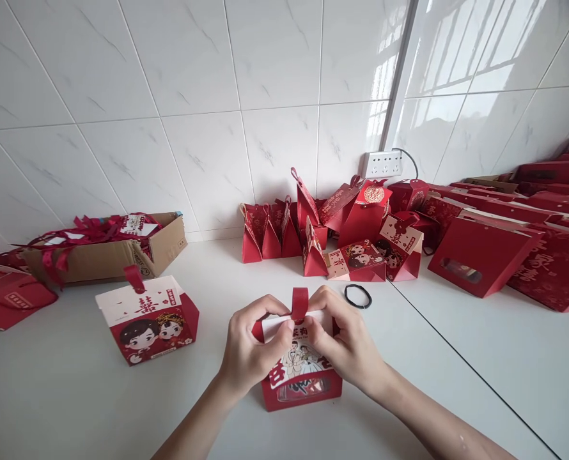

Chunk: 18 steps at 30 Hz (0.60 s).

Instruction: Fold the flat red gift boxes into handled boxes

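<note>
Head view: box seen upright on the desk, its top edge pinched by left hand and right hand, one each side of the ribbon. To the left, another box is stood near a carton.

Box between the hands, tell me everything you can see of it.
The box looks like red card, with a clear window low in front. A white flap printed with a couple covers the upper front; a red ribbon loop rises above. It seems to stand upright on the table. The left hand and right hand pinch its top edge.
</note>
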Tool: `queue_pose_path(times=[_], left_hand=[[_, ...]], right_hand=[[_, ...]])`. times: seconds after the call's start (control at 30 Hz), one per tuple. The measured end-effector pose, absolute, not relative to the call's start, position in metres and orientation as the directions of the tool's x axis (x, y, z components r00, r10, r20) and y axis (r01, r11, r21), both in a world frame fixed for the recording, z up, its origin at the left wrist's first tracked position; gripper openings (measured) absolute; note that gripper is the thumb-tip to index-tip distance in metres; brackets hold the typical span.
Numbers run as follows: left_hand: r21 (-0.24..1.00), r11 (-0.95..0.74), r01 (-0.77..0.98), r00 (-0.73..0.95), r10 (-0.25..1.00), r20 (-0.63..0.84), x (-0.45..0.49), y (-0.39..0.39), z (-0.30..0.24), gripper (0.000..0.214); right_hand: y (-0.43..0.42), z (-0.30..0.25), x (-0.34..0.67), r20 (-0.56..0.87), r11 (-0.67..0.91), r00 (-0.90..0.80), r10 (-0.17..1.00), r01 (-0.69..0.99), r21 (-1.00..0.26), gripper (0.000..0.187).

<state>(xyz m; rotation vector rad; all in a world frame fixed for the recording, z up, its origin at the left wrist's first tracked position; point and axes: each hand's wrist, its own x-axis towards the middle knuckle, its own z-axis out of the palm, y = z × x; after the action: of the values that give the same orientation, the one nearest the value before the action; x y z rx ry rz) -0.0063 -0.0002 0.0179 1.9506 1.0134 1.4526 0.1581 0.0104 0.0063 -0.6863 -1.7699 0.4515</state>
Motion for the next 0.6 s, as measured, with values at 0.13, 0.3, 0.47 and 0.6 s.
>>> queue_pose_path(times=[0.13,0.3,0.47,0.6], left_hand=[[0.801,-0.55,0.235,0.14,0.835,0.532,-0.0058,-0.0002,0.0182,0.015],[0.799,-0.551,0.242,0.123,0.834,0.538,-0.0047,0.0,0.0166,0.017],[0.794,-0.551,0.259,0.132,0.834,0.536,-0.004,-0.0011,0.0178,0.014],[0.792,-0.556,0.253,0.141,0.831,0.538,-0.0035,-0.001,0.0191,0.014]], right_hand=[[0.0099,0.0065,0.1573,0.706,0.736,-0.209,0.677,0.217,-0.641,0.015],[0.009,0.0043,0.1561,0.719,0.74,-0.181,0.671,0.215,-0.637,0.015],[0.0095,0.0045,0.1567,0.697,0.727,-0.207,0.687,0.215,-0.652,0.014],[0.0098,0.0055,0.1571,0.706,0.734,-0.2,0.679,0.216,-0.644,0.014]])
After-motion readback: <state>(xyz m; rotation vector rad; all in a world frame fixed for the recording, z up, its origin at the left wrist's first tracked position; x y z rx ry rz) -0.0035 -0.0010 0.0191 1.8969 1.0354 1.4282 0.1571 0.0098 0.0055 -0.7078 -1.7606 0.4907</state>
